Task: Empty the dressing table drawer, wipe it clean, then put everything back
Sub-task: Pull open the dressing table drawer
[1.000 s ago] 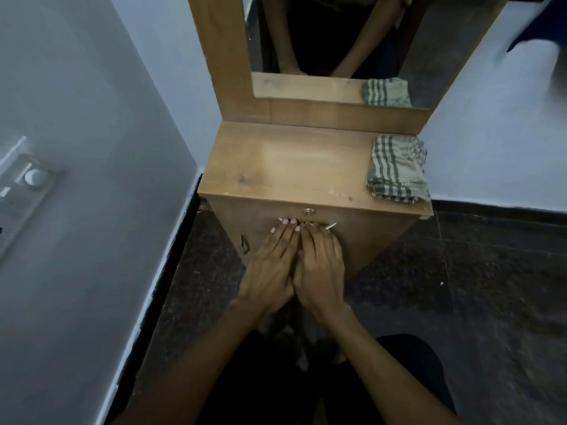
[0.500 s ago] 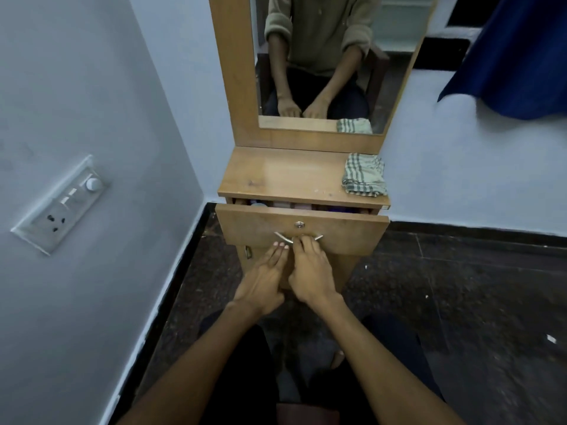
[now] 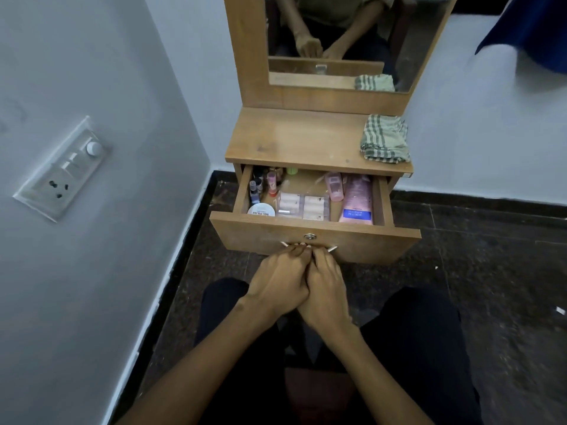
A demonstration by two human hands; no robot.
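The wooden drawer (image 3: pixel 264 233) of the dressing table (image 3: pixel 294 139) stands pulled far out. My left hand (image 3: pixel 277 286) and my right hand (image 3: pixel 326 289) sit side by side, both curled over the metal drawer handle (image 3: pixel 333 248) on the drawer front. Inside lie a pink lotion tube (image 3: pixel 357 197), a small pink bottle (image 3: pixel 333 186), two flat makeup boxes (image 3: pixel 303 206), a round white nail polish remover tub (image 3: pixel 260 209) and several small bottles (image 3: pixel 254 188) at the left. A folded green checked cloth (image 3: pixel 385 138) rests on the table top's right end.
A mirror (image 3: pixel 352 38) rises behind the table top and reflects a person's arms. A grey wall with a switch and socket panel (image 3: pixel 66 167) runs close on the left. Dark stone floor (image 3: pixel 475 271) surrounds the table. A blue fabric (image 3: pixel 534 29) hangs at upper right.
The drawer went from shut to far out as both hands pulled the handle towards me. Its contents have come into view.
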